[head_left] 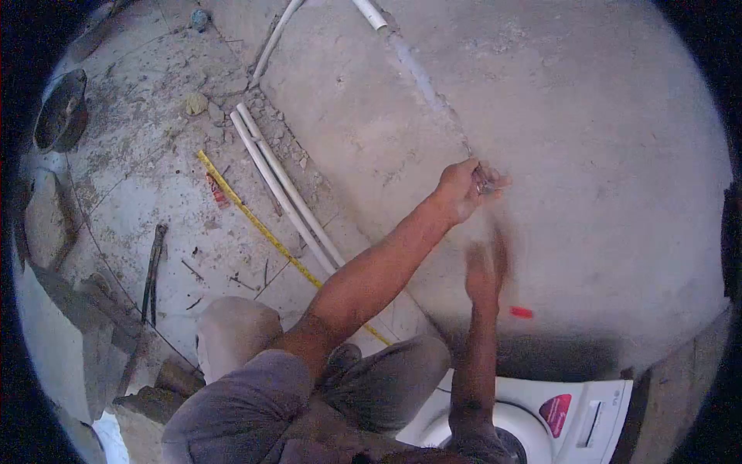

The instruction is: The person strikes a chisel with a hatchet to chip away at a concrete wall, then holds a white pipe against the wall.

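Note:
My left hand [466, 188] reaches forward to the grey plaster wall [610, 170], closed around a small metal tool [485, 186] mostly hidden by the fingers. It is at the lower end of a narrow groove [421, 77] cut in the plaster. Below it, my right hand [482, 278] is smeared by motion. A dark blurred streak [502, 240] runs up beside that hand toward the left one; I cannot tell what it is. A short red piece [522, 312] shows just right of the right wrist.
Two white pipes [284, 185] and a yellow measuring tape [259, 224] lie on the debris-strewn tiled floor [124, 193]. Dark long-handled pliers [154, 271] are farther left, below a black bowl [62, 112]. A white washing machine [603, 390] stands by my right arm. Another white pipe [369, 13] sits in the groove.

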{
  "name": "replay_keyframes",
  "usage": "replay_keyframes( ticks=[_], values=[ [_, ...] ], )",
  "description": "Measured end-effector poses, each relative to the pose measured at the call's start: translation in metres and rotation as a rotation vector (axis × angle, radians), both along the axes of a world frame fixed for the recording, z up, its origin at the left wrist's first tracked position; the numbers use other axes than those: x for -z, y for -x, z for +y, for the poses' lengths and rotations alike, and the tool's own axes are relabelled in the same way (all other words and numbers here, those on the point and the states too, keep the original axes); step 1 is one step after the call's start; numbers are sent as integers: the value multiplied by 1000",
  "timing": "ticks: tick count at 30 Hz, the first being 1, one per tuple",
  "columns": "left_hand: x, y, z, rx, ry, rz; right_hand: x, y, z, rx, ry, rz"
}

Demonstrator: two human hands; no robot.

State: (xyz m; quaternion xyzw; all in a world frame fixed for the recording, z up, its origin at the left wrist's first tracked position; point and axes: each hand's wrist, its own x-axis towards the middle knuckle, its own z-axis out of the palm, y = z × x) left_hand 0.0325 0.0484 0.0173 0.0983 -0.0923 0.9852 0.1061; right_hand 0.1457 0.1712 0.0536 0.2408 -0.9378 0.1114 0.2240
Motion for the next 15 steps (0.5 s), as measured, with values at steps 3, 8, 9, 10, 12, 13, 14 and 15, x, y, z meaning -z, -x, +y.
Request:
replay_keyframes(
  ticks=[3,8,9,10,12,13,14,15],
  values=[
    [-1,-2,3,-65,83,33,-3,-15,2,88,-198,-103],
    [-4,-9,-2,19,30,-37,-30,-47,-7,-531,579,-120],
    [-6,-8,-4,30,15,-57,-21,-36,-3,-336,334,-13],
    [-5,-6,-3,29,10,-58,-13,-24,1,-128,46,112],
    [-4,-4,0,33,-3,-34,6,-3,15,132,-447,177],
    [-4,-11,5,47,1,-32,14,5,19,189,-681,142],
    [-5,-18,9,51,47,-52,17,1,22,182,-460,-57],
    [-10,-10,0,9,86,-59,12,14,12,128,-244,-228]
  ],
)
